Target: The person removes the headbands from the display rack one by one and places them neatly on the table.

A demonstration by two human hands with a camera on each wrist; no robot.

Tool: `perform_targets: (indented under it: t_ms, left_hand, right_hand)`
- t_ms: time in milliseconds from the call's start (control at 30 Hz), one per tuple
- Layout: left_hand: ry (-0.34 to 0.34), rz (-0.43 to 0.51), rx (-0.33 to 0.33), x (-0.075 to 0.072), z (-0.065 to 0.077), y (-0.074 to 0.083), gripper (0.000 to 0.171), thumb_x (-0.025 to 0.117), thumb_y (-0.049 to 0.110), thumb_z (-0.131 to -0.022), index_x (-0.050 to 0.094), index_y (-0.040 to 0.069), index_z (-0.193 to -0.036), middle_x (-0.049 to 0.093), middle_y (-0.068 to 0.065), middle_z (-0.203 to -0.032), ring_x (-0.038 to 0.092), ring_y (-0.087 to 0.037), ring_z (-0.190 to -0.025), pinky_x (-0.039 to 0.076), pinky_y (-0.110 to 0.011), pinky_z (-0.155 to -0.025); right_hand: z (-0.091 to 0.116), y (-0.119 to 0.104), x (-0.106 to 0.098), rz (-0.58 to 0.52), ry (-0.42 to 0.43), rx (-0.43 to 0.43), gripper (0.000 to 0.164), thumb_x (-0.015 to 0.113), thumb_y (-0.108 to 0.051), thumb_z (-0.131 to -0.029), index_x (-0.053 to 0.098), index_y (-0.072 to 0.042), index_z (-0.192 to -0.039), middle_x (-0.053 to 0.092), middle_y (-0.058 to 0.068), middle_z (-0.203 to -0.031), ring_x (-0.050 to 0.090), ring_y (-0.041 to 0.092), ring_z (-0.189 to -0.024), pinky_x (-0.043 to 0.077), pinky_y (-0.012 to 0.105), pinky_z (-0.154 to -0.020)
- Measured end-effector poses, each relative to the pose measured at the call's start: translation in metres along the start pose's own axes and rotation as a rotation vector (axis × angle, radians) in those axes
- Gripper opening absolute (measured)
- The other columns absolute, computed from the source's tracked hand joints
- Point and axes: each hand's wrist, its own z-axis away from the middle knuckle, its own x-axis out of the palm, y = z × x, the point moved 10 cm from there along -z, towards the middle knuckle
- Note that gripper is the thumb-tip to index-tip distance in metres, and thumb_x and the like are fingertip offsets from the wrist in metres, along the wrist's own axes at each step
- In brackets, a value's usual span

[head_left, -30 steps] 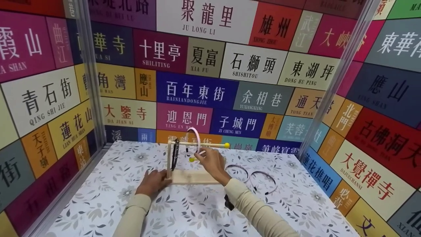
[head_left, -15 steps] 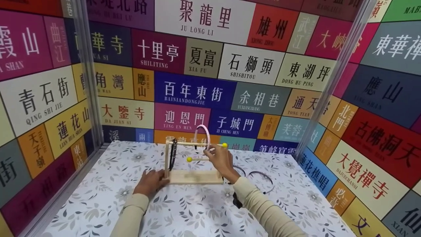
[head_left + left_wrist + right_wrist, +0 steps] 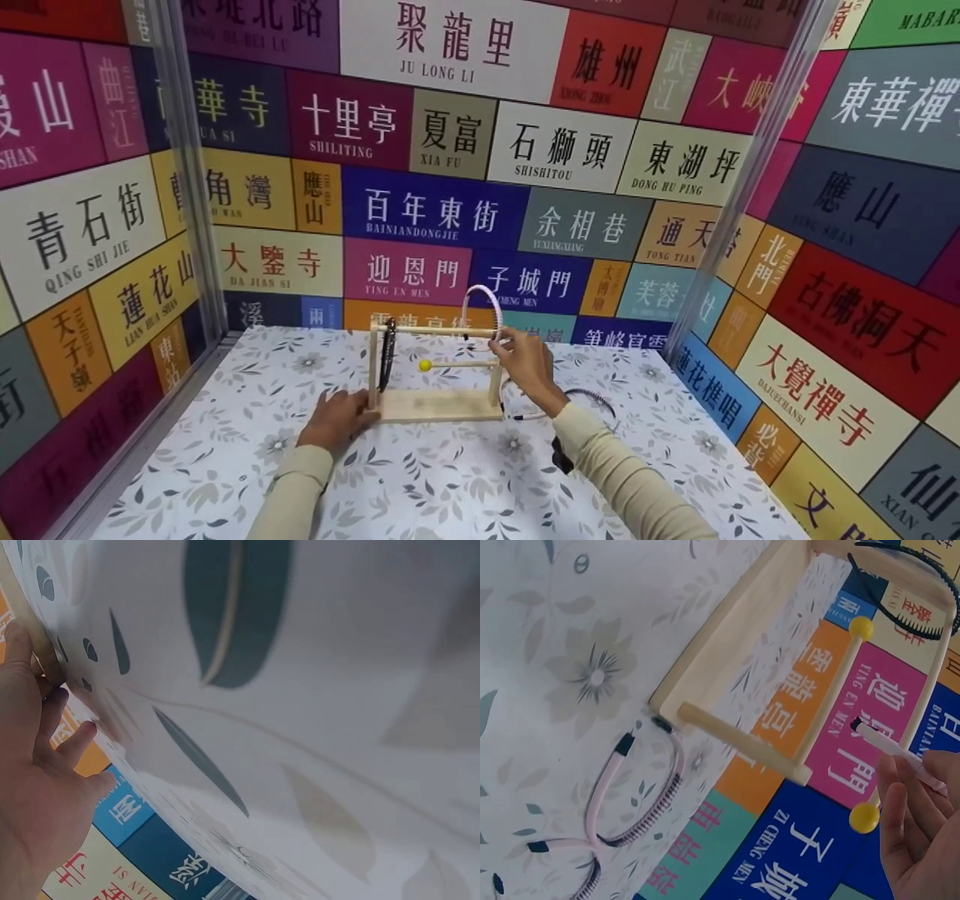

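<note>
My right hand [image 3: 529, 364] pinches a pink headband [image 3: 484, 289] near the right end of the upper bar of a wooden stand [image 3: 442, 405]. The headband arches above that bar and overlaps it in the head view; one black-tipped end [image 3: 856, 724] shows in the right wrist view. A dark toothed headband [image 3: 388, 356] hangs on the same bar at the left. The lower bar ends in a yellow ball [image 3: 425, 365], and another yellow ball [image 3: 864, 817] caps the upper bar. My left hand [image 3: 334, 420] holds the left end of the stand's base, thumb and fingers at its edge.
More pink headbands with dark teeth [image 3: 600, 802] lie on the table right of the stand, partly behind the right arm in the head view. A leaf-patterned cloth [image 3: 420, 487] covers the table. Walls of coloured name panels [image 3: 435, 202] stand behind and at both sides.
My right hand and its pink headband have moved right along the upper bar, toward its yellow ball end, which the hand now covers. The left hand stays at the base; the head view has shifted slightly.
</note>
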Motion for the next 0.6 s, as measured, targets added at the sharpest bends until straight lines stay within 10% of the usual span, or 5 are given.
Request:
perform_targets:
  t_ms: [600]
  left_hand:
    - [0.016, 0.001, 0.020, -0.005, 0.006, 0.008, 0.031, 0.071, 0.037, -0.099, 0.070, 0.016, -0.121, 0.066, 0.000, -0.094, 0.062, -0.028, -0.100, 0.034, -0.061, -0.115]
  right_hand:
    - [0.003, 0.039, -0.026, 0.022, 0.026, 0.084, 0.018, 0.077, -0.026, -0.096, 0.080, -0.011, -0.105, 0.079, 0.003, -0.086, 0.073, 0.014, -0.064, 0.054, 0.034, -0.048]
